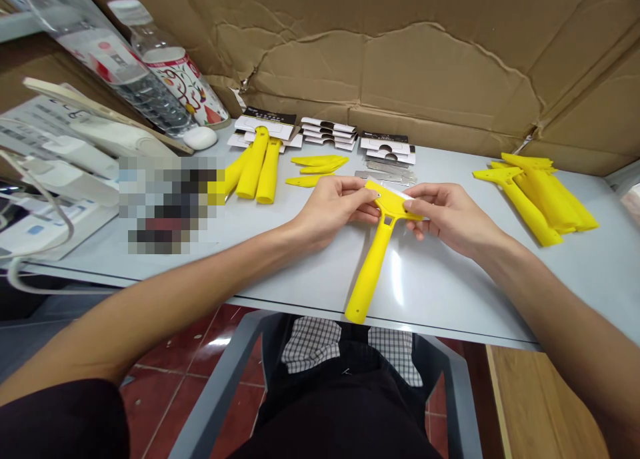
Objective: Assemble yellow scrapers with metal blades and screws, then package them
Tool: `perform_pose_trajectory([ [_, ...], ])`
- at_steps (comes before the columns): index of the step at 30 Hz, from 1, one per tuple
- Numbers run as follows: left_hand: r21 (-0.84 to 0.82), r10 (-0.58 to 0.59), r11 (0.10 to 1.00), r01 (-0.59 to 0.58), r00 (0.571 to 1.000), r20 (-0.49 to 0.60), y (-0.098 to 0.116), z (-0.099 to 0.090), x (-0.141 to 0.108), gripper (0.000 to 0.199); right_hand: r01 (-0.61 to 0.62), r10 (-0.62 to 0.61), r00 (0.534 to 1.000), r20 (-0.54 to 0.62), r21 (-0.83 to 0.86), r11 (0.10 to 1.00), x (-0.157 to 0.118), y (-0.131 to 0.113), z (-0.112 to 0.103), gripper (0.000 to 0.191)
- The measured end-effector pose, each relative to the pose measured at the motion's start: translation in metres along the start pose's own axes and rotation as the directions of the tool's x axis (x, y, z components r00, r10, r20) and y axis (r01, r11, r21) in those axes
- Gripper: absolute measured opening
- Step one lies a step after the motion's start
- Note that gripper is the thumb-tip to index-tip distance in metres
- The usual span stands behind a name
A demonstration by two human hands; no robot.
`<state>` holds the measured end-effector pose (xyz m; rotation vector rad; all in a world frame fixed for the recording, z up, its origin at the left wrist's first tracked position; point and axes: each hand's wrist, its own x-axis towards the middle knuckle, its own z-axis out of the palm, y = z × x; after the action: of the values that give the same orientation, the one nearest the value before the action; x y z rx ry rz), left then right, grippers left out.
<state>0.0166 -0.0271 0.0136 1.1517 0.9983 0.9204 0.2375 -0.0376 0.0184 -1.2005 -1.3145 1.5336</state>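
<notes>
A yellow scraper [373,265] is held between both hands over the front of the table, its handle slanting down toward me. My left hand [330,209] pinches the left end of its wide head, thumb on top. At the right end, my right hand [450,215] grips the head with thumb and fingers. A pale strip, perhaps a blade, shows along the head's far edge; its detail is too small to tell. Just beyond the hands lie thin metal blades [393,172]. Several flat yellow pieces [320,162] rest to their left.
Yellow scraper handles [254,165] lean at the left by black-and-white cards [267,120]. More card stacks [327,133] stand behind. A pile of yellow scrapers [545,199] lies at the right. Plastic bottles [185,85] stand back left; a cardboard wall [400,65] closes the back.
</notes>
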Motion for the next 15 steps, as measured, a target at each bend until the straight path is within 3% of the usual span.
perform_pose_trajectory([
  [7,-0.061,-0.040,0.997,0.042,0.999,0.020,0.000,0.002,0.004,0.010,0.010,-0.005,0.997,-0.081,0.056,0.998,0.001,0.004,0.002,0.029],
  [11,0.064,-0.025,0.998,0.026,1.000,-0.012,0.004,0.003,-0.008,0.067,0.028,-0.013,0.991,-0.135,0.108,0.994,0.001,0.003,0.003,0.029],
  [13,0.240,0.090,0.966,-0.096,0.995,0.033,0.003,0.005,-0.016,0.089,0.033,-0.016,0.988,-0.155,0.113,0.993,0.001,0.002,0.004,0.029],
  [15,0.409,0.207,0.885,-0.224,0.975,0.086,0.000,0.006,-0.022,0.094,0.040,-0.019,0.984,-0.175,0.116,0.992,0.000,0.001,0.006,0.029],
])
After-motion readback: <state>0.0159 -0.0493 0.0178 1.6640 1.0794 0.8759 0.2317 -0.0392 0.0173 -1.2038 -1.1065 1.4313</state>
